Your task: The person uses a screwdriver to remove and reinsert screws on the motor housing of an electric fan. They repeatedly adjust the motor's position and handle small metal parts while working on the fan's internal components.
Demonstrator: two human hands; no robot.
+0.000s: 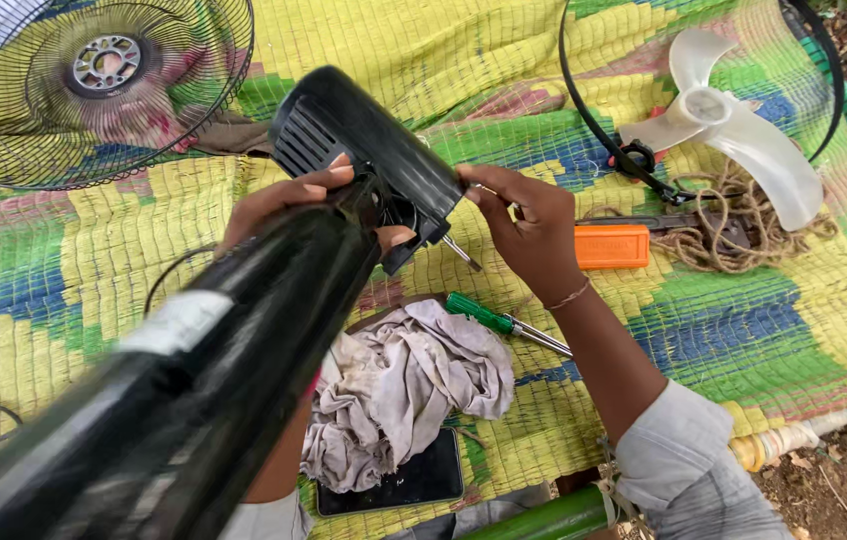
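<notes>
My left hand (289,195) grips the black fan body where its stand pole (194,400) meets the motor housing (364,140). The pole runs toward the camera and hides most of my left arm. My right hand (529,225) is at the front end of the motor housing, fingers pinched near the thin metal shaft (462,252) that sticks out. Whether it holds a small part is hidden.
A green-handled screwdriver (489,318), a crumpled grey rag (404,385) and a dark phone (399,485) lie on the colourful woven mat (64,270). Black wire fan guard (94,90) at far left. White fan blade (734,125), orange-handled tool (612,246) and rope (734,225) at right.
</notes>
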